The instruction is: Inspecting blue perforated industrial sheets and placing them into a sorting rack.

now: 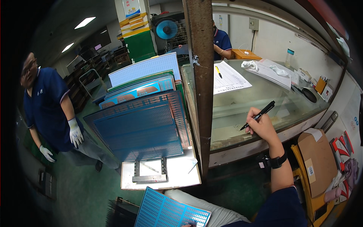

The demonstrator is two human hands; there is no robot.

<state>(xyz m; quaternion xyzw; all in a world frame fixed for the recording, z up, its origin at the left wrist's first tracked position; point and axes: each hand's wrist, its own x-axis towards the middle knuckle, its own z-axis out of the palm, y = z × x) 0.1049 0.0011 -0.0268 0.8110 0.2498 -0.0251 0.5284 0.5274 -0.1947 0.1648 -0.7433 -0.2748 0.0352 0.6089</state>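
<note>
My right hand is closed around a black marker pen, its tip pointing down and left at the glass-topped table. A watch with a black strap is on that wrist. Over my lap, a blue circuit board panel lies tilted, covered with rows of small copper-coloured marks. Just a sliver of my left hand shows at the panel's lower edge, gripping it; the rest is out of the picture. Left of the post, a larger dark blue circuit board panel leans against several others in a rack.
A brown upright post separates the rack from the glass table. Printed sheets with a yellow pen lie on the glass. Cardboard stands at the right. A gloved co-worker stands left; another person is beyond the table.
</note>
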